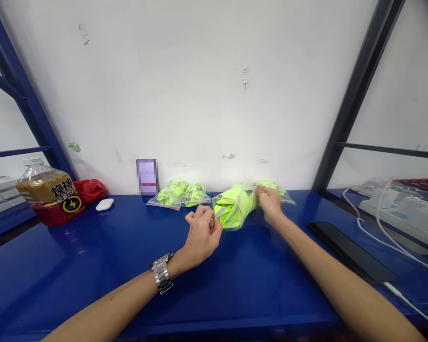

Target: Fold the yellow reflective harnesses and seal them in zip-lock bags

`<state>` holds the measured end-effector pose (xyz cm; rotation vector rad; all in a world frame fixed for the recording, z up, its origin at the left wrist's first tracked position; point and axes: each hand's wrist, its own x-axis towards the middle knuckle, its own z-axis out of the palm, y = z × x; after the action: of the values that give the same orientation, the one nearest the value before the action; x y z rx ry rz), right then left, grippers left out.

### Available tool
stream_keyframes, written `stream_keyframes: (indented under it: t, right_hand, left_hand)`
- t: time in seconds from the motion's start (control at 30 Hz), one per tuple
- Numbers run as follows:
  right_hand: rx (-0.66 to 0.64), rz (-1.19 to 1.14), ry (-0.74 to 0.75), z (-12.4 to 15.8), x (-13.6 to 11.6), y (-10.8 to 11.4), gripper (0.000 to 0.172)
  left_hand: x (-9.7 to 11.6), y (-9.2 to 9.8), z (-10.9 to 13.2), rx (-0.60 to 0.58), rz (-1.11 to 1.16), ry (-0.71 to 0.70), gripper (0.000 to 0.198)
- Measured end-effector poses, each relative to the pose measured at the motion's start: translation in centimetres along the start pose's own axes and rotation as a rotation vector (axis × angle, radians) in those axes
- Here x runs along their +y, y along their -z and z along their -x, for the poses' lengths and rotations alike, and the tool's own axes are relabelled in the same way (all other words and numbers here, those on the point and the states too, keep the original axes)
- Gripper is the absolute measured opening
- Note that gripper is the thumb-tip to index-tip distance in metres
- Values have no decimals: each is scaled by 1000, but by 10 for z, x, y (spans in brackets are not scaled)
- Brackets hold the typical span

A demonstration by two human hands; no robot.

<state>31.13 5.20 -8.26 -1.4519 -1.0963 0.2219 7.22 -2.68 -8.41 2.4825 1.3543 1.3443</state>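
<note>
Between my two hands is a clear plastic zip bag [233, 209] with a folded neon yellow-green garment inside, crossed by pale reflective strips. My left hand [202, 235], with a metal watch on its wrist, is closed and pinches the bag's left edge. On the other side, my right hand [269, 203] is closed on the bag's right end. Two similar filled bags [173, 194] lie against the wall to the left. Another filled bag [267, 184] is partly hidden behind my right hand.
A large drink bottle [50, 194] stands at the left, near a red plastic bag [91, 190] and a white earbud case [104, 204]. A blurred upright card or screen [147, 177] leans on the wall. To the right lie a black phone [351, 251] with a white cable and a power strip [399, 213].
</note>
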Motion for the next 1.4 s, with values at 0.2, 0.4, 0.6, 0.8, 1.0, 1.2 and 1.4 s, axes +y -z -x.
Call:
stream_keyframes:
  t: [0.2, 0.4, 0.6, 0.8, 1.0, 1.2, 1.4]
  right_hand:
    - [196, 87, -92, -25, 16, 31, 33]
    - [263, 140, -73, -26, 15, 31, 36]
    - [291, 204, -93, -33, 25, 30, 29]
    - [411, 130, -187, -49, 35, 53, 31]
    - [266, -142, -152, -53, 17, 55, 41]
    - [-72, -175, -10, -62, -27, 7, 42]
    - [-259, 141, 129, -72, -65, -43, 31]
  left_hand:
    - [-14, 11, -4, -14, -20, 35, 23]
    - [-36, 24, -11, 77, 24, 73, 24]
    - [-31, 44, 8, 86, -68, -47, 23]
    - [-55, 69, 22, 81, -171, 47, 20]
    - [-92, 89, 22, -44, -263, 314, 30]
    - [-94, 90, 19, 72, -275, 413, 26]
    - [-49, 76, 16, -95, -254, -196, 19]
